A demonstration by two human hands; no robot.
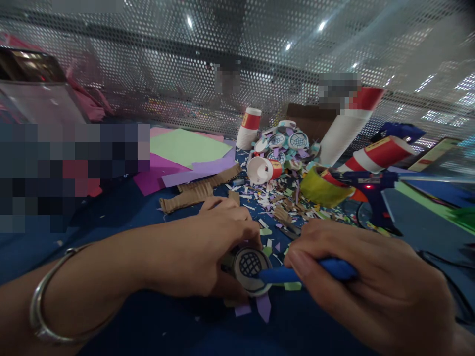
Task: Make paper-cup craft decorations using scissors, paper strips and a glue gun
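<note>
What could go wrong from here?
1. Slip: the blue marker in the right hand is at the face of the gridded round piece, so a shift of the left hand might leave a stray mark.
2. Heat: the glue gun shows a red light near loose paper scraps; if hot, it could burn skin.

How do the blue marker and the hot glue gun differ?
The blue marker is gripped in the right hand; the hot glue gun is unheld. The blue marker is slim and straight; the hot glue gun is bulkier, with a handle. Both are blue.
</note>
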